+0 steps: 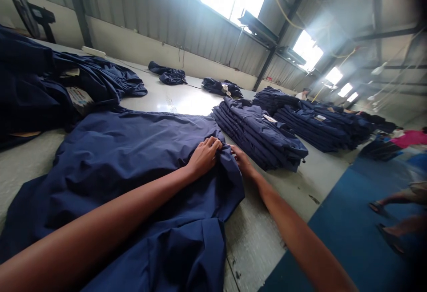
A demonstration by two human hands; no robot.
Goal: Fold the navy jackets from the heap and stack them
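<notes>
A navy blue garment (133, 149), perhaps a jacket, lies spread over the table in front of me, its fabric wrinkled. My left hand (206, 153) is closed on the garment's right-hand edge, fingers curled into the cloth. Just to the right, my right hand (240, 158) pinches the same edge, its fingertips partly hidden by a fold. Between the two hands the fabric is bunched up. Close beyond them sits a stack of folded navy garments (256, 131).
More folded stacks (320, 123) run along the table (260, 234) to the right. A heap of navy garments with tags (80, 96) lies at left. Smaller bundles (171, 75) sit near the wall. People (408, 138) are on the blue floor (336, 207) at right.
</notes>
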